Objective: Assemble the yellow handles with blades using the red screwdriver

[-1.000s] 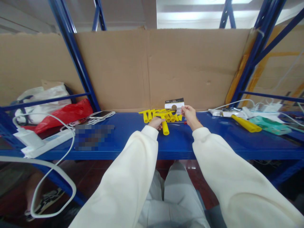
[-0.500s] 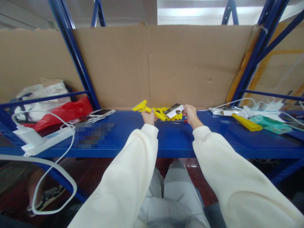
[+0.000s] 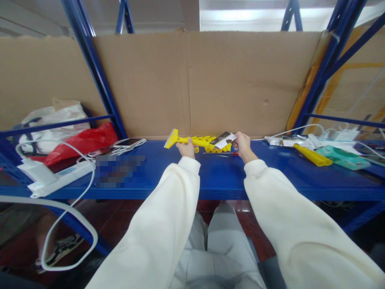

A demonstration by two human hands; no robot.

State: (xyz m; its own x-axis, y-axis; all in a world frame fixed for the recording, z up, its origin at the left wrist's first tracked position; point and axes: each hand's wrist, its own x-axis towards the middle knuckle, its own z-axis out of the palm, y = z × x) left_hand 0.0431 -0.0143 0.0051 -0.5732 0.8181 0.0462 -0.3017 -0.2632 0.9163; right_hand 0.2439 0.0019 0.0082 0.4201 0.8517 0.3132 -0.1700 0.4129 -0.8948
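My left hand (image 3: 187, 150) is closed round the handle of a yellow scraper (image 3: 172, 139), whose broad, pale-edged head points left. The handle stretches right, past my fingers. My right hand (image 3: 243, 145) pinches the right end of a small black-and-white card or packet (image 3: 225, 141), tilted above the shelf. Behind and below both lies a row of yellow tube-like handles (image 3: 217, 149), partly covered by the card. Close under my right fingers is a small red tool handle (image 3: 236, 152); a thin metal rod (image 3: 217, 153) lies to its left.
A blue metal shelf (image 3: 168, 176) spans the front, with a cardboard sheet (image 3: 144, 88) behind it. At left are a red bag (image 3: 87, 144), a power strip (image 3: 66, 176) and white cables. A yellow tube (image 3: 313, 155) and a green packet (image 3: 343, 157) lie at right.
The scraper has turned in my left hand; its head now faces more to the left and lower, its handle lies flatter. The card has shifted slightly right and its tilt has changed.
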